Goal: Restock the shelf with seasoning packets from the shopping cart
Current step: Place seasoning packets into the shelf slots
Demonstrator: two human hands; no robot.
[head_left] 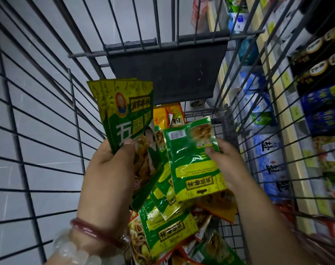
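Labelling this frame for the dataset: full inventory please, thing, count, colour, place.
held stack of packets: several, exact count unclear, green and yellow, fanned upright in the left hand
single packet: one, green and yellow, printed side upside down to the camera, in the right hand
loose packets: many, green and yellow, a few orange ones, piled in the cart bottom
shopping cart: one, dark wire, around everything
seat flap: one, dark grey, on the cart's far end
shelf goods: many, blue-white bags and dark packs, right of the cart
bracelets: two, red and pale beaded, left wrist
left hand: grips the stack
right hand: pinches the single packet
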